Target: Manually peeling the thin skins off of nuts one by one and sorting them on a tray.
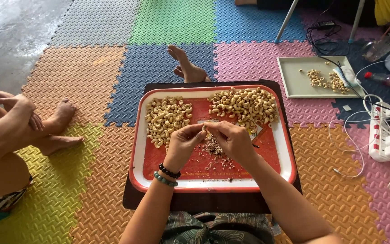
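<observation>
Both hands meet over the red tray (285, 158): left hand (183, 142) and right hand (233, 140) pinch one cashew (203, 128) between fingertips, nut piles either side, husk scraps (213, 147) underneath.

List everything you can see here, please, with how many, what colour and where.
tray: one, red with white rim, on a dark board
cashew piles: two, pale, left and right on the tray
peel scraps: one heap, brown, tray middle
second tray: one, grey-green, upper right, a few nuts on it
power strip: one, white, right edge
foam mats: many, mixed colours, floor
other person: one, seated at left
left hand, right hand: pinching one nut
</observation>
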